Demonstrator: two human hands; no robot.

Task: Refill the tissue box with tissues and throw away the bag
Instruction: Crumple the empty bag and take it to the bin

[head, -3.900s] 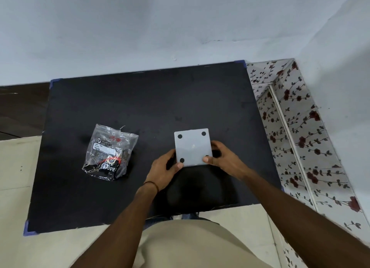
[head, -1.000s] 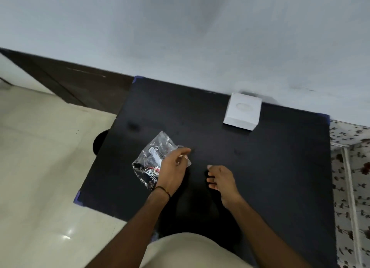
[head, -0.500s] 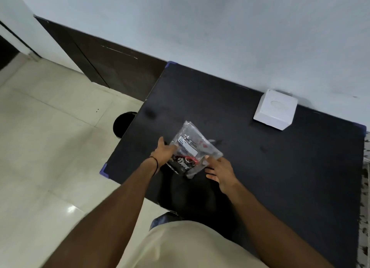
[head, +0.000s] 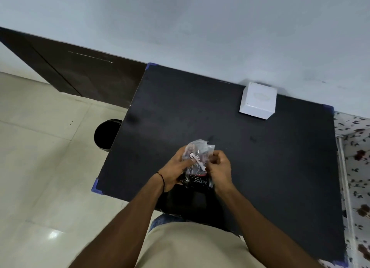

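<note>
A crumpled clear plastic bag [head: 197,163] with black and red print is held between both hands above the near part of the black table [head: 250,157]. My left hand [head: 176,170] grips its left side, thumb across the front. My right hand [head: 219,168] pinches its right edge with curled fingers. The white tissue box [head: 258,100] stands upright at the table's far edge against the wall, well beyond the hands, its oval opening facing up.
A round black bin [head: 105,133] stands on the tiled floor just left of the table. A dark wooden door [head: 80,75] is behind it. A floral-patterned surface [head: 356,157] borders the table's right side.
The tissue box went from my hands to the far edge of the table. The bag was picked up from the table's left side and is now gripped by both hands, more crumpled.
</note>
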